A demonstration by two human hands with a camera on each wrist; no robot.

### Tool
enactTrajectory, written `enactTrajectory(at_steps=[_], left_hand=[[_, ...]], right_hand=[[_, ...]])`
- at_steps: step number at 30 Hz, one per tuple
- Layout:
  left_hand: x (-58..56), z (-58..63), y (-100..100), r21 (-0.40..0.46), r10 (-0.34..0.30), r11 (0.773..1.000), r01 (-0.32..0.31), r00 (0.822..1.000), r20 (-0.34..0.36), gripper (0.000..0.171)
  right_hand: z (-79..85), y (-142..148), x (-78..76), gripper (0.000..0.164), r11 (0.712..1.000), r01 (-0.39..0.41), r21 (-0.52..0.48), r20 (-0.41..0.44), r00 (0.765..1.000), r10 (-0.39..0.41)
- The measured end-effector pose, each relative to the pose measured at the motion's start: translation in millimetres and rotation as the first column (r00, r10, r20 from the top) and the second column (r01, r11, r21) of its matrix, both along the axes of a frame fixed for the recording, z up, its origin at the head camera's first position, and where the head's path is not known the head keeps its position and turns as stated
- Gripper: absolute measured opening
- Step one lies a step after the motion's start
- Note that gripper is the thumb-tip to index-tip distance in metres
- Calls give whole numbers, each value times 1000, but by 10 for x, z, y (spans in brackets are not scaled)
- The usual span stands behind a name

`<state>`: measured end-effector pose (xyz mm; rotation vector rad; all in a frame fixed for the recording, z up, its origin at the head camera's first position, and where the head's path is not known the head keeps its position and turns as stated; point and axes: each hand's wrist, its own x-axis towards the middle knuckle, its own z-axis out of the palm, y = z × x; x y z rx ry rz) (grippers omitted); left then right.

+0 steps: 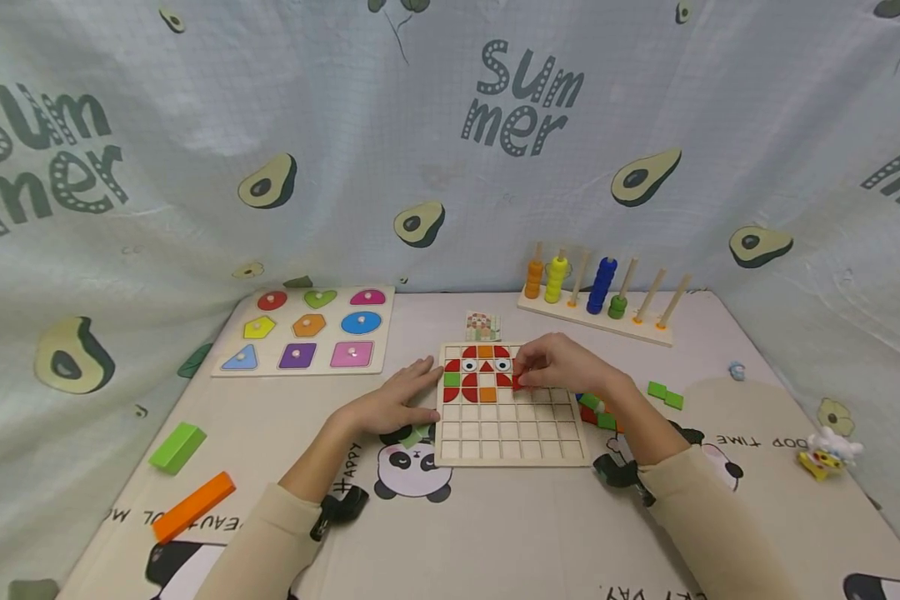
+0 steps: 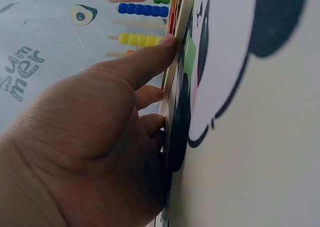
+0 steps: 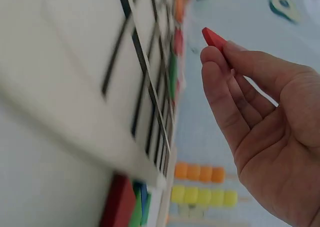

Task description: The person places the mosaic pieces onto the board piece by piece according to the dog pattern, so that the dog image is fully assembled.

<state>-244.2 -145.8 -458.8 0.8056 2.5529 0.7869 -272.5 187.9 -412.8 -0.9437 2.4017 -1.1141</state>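
A wooden grid board (image 1: 510,454) lies flat on the table, its upper left squares filled with red, orange, green and eye-printed tiles. My left hand (image 1: 393,398) rests at the board's left edge; in the left wrist view its thumb and fingertips touch that edge. Above the upper part of the board, my right hand (image 1: 562,363) pinches a small red tile (image 3: 214,38) between thumb and fingers. A small pattern card (image 1: 483,326) lies just behind the board. Partly hidden by the right forearm, several loose tiles (image 1: 606,421) lie at the board's right side.
Back left is a shape puzzle board (image 1: 322,372). Back right stands a peg stacker (image 1: 596,318) with coloured beads. A green block (image 1: 177,448) and an orange block (image 1: 193,507) lie at left. Two green tiles (image 1: 665,394), a blue figure (image 1: 737,371) and a toy (image 1: 828,452) lie right.
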Motion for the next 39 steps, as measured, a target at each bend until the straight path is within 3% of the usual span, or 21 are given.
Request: enactTrajectory(at_steps=[5, 16, 25, 31, 36, 39], left_hand=[[5, 10, 11, -2, 11, 1000, -11, 1000, 8, 79], [11, 11, 4, 8, 9, 1000, -10, 1000, 8, 79], [17, 3, 1, -3, 6, 1000, -6, 1000, -3, 79], [26, 8, -2, -2, 4, 1000, -4, 1000, -3, 79], [32, 8, -3, -7, 7, 1000, -7, 1000, -4, 79], [36, 9, -12, -8, 10, 1000, -10, 1000, -5, 79]], right_hand=[[-78, -207, -24, 4, 997, -57, 58, -47, 997, 60], [-96, -258, 14, 15, 986, -36, 160, -81, 995, 49], [-170, -264, 17, 14, 960, -37, 277, -211, 972, 99], [-199, -264, 29, 12, 956, -27, 292, -276, 955, 112], [-63, -152, 105, 15, 971, 6, 240, -305, 950, 70], [43, 33, 150, 20, 979, 28, 201, -273, 962, 28]])
